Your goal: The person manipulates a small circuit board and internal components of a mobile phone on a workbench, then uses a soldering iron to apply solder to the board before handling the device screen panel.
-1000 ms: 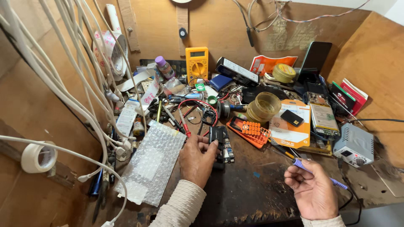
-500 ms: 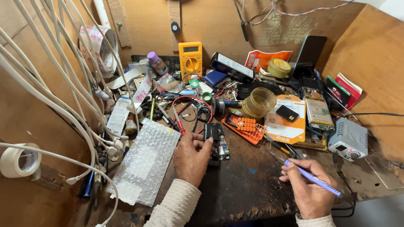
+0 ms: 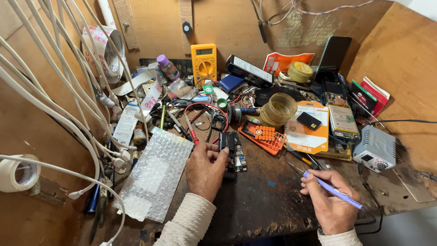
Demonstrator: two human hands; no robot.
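My left hand (image 3: 205, 166) rests on the dark workbench (image 3: 259, 200) with its fingers pressing the side of a small opened phone with its circuit board showing (image 3: 232, 150). My right hand (image 3: 328, 200) is closed around a thin purple tool like a soldering iron (image 3: 334, 191), its metal tip pointing left just above the bench, a short way right of the phone. An orange phone keypad (image 3: 264, 135) lies just beyond the phone.
A sheet of bubble wrap (image 3: 157, 175) lies left of my left hand. Behind are a yellow multimeter (image 3: 203, 64), red and black probe leads (image 3: 191, 130), a round tin of paste (image 3: 278, 109), a grey soldering station (image 3: 375, 148) at the right, and white cables (image 3: 59, 91) hanging at the left.
My right hand has brought the purple tool up and inward, tip now pointing left near the bench. My left hand stays on the opened phone. The camera has shifted slightly.
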